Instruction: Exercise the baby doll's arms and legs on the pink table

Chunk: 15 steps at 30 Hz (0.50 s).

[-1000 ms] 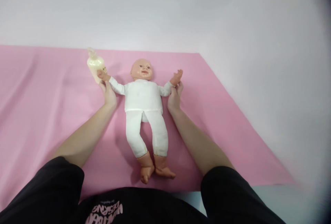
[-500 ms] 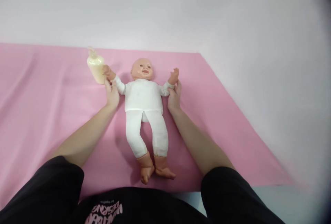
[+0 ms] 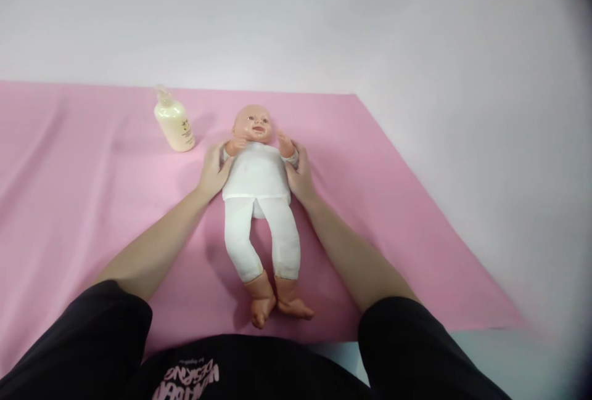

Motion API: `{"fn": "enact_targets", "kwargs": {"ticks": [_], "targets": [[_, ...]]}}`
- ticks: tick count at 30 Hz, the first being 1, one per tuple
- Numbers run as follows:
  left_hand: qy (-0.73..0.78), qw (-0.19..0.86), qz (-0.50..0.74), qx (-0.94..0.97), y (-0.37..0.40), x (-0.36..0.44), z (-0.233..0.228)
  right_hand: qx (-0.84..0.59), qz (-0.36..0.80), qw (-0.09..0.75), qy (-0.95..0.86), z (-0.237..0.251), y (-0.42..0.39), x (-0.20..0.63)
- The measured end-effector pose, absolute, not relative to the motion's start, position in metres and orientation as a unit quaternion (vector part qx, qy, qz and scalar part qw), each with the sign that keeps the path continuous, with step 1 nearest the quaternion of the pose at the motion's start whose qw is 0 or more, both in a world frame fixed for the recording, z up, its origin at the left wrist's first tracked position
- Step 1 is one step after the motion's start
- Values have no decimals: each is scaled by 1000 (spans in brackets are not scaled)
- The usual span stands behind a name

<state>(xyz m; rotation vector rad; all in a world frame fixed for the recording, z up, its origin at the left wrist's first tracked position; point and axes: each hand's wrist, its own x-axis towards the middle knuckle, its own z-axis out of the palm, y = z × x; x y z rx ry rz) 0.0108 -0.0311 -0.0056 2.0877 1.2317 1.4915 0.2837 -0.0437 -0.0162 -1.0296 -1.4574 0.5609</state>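
A baby doll (image 3: 257, 172) in a white top and white trousers lies on its back, its bare feet toward me. My left hand (image 3: 214, 171) is wrapped round the doll's arm on the left side, thumb against the sleeve. On the other side my right hand (image 3: 300, 173) grips the doll's other arm near the wrist. Both doll arms are bent inward, with the small hands raised beside the chin and over the upper chest. Parts of the sleeves are hidden by my fingers.
A pump bottle (image 3: 176, 124) of pale yellow liquid stands left of the doll's head. Pink cloth (image 3: 370, 215) covers the table, with creases at the left. Beyond its back and right edges is a pale white surface (image 3: 296, 18).
Both my hands have moved inward, folding the doll's arms from spread out at its sides to up over its chest. The bottle's label now shows.
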Motion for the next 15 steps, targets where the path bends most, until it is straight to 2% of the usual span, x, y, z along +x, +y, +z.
{"fn": "enact_targets", "kwargs": {"ticks": [6,15], "targets": [[441,261,640,572,-25,7,-9,-465,259,649,-544,-22,-39,292],[515,302,694,402,2,-11,-33,-519,241,709,-411,-50,-10,309]]}}
